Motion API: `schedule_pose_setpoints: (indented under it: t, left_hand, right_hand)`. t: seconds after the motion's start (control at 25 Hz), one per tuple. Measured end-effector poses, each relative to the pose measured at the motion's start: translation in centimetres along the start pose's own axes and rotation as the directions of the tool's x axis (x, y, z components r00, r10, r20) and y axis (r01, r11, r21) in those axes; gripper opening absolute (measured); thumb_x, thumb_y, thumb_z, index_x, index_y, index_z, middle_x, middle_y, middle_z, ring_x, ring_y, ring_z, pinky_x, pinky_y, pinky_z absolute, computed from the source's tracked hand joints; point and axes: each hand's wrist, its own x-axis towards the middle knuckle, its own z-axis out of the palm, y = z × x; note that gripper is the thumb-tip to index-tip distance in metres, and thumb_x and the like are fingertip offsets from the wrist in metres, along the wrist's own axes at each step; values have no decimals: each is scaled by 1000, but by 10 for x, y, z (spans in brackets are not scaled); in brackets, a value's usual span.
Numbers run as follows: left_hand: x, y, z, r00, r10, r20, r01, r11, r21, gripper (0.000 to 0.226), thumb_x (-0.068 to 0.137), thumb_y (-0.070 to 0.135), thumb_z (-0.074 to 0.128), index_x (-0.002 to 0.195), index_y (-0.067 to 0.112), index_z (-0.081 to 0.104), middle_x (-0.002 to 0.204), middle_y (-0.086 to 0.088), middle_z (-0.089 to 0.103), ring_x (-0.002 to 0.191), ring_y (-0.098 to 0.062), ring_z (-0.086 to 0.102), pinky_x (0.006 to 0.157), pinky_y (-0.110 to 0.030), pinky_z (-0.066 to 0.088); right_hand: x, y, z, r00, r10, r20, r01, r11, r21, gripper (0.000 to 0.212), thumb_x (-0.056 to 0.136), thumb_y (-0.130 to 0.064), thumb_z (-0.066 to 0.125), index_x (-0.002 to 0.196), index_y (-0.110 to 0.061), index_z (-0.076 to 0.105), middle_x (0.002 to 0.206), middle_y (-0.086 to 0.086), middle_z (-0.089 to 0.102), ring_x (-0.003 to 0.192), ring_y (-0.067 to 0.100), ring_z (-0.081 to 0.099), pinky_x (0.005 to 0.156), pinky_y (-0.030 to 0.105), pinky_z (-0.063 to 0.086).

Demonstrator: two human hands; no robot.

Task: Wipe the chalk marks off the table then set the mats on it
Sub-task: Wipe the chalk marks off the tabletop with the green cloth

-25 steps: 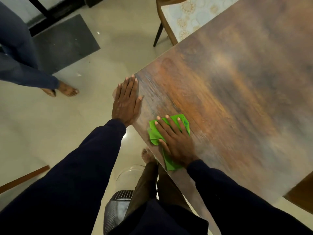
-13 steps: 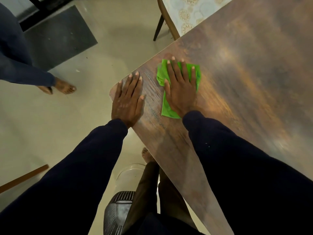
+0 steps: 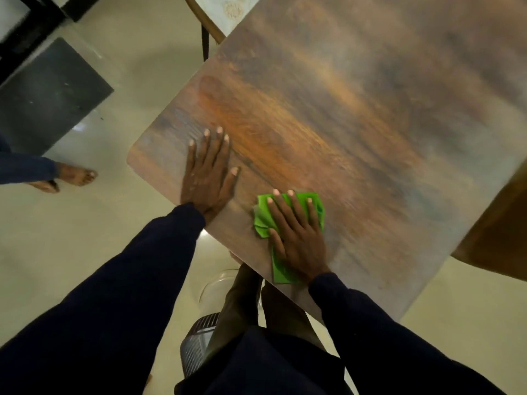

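Right hand point(image 3: 296, 235) presses the crumpled green cloth point(image 3: 281, 270) flat, fingers apart, lower centre of the brown wooden bench point(image 3: 342, 109); left hand point(image 3: 208, 175) splayed flat. Cloth overhanging the near edge could slip off.

A dark floor mat point(image 3: 48, 106) lies at ten o'clock. A chair point(image 3: 225, 12) stands at twelve. Another person's bare foot point(image 3: 77, 175) rests on the pale floor point(image 3: 57, 252) at nine.

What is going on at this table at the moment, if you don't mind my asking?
A person is wiping a wooden table. The right hand presses flat on a green cloth near the table's near edge, while the left hand rests flat on the bare wood beside it. No chalk marks can be made out, and no mats are in view.
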Motion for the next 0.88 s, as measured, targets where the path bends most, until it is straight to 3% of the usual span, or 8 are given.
schedule_pose_setpoints:
  t: [0.2,0.4,0.56,0.88]
  left_hand:
    - [-8,58,19,983,180,38,-181,983,22,68,114,40,28,170,5,14,179,-14,7,166,-32,2,132,-59,12]
    - [-6,58,20,981,190,37,-191,980,48,64,114,36,28,170,6,16,179,-12,9,166,-31,5,132,-59,12]
    - [-8,57,21,982,188,6,-188,981,46,62,114,33,27,169,6,19,178,-12,14,166,-31,9,132,-58,13]
    - [-9,57,23,980,197,-22,-197,980,9,61,114,32,27,169,5,22,177,-13,17,165,-31,13,132,-57,15]
  right_hand:
    - [6,82,-31,981,175,-84,-183,979,-93,62,113,-42,37,169,-18,28,178,4,20,166,31,13,130,62,16]
    - [96,87,-28,927,336,-166,-353,931,-90,67,109,-42,39,170,-17,27,178,6,22,165,34,16,131,61,13]
    - [99,41,-15,964,219,-154,-229,972,-51,68,109,-42,43,169,-16,28,178,6,21,165,34,15,130,62,12]
    - [-51,38,-6,999,41,-9,-42,999,-19,65,112,-48,36,169,-17,29,179,6,17,166,30,11,132,61,9]
